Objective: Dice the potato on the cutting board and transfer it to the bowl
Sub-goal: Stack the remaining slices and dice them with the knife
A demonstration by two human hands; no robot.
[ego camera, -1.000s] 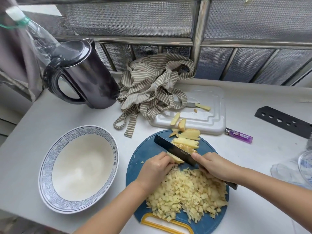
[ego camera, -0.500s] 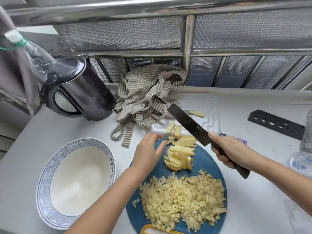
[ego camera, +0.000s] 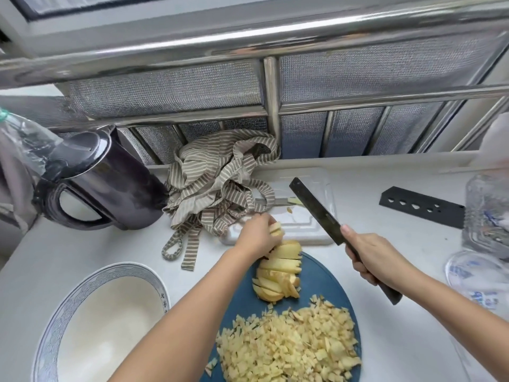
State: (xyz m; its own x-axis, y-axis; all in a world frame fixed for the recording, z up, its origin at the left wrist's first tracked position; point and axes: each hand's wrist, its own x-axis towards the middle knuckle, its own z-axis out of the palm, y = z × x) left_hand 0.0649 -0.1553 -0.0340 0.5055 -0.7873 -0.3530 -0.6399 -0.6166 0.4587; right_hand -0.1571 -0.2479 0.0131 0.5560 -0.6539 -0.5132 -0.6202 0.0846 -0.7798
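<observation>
**Potato dicing, mid-job: what's on the table**

Head cam, the only view here.

Writing first, and there's not much I can read. The bowl (ego camera: 68,301) has a few small dark characters on its blue-patterned rim, too small to make out. On the right, the clear plastic bottle (ego camera: 487,213) and the clear lid (ego camera: 473,271) in front of it both carry blue print, but it's blurred.

Counts: two hands, one knife (ego camera: 316,210), one bowl, one round blue cutting board (ego camera: 327,274), one dark kettle (ego camera: 110,183), one striped cloth (ego camera: 220,186), one white tray (ego camera: 303,227) and one black bracket (ego camera: 421,206) with a row of holes.

The left hand (ego camera: 257,235) has its fingers curled together, pinching potato slices (ego camera: 276,228) at the far edge of the board. The right hand (ego camera: 377,260) is wrapped tight round the knife handle, with the blade lifted off the board and angled out over the white tray.

There are two potato heaps on the board: long strips (ego camera: 278,271) on the far half and the diced heap (ego camera: 289,346) on the near half. The bowl sits on the table (ego camera: 82,244) just left of the board.
</observation>
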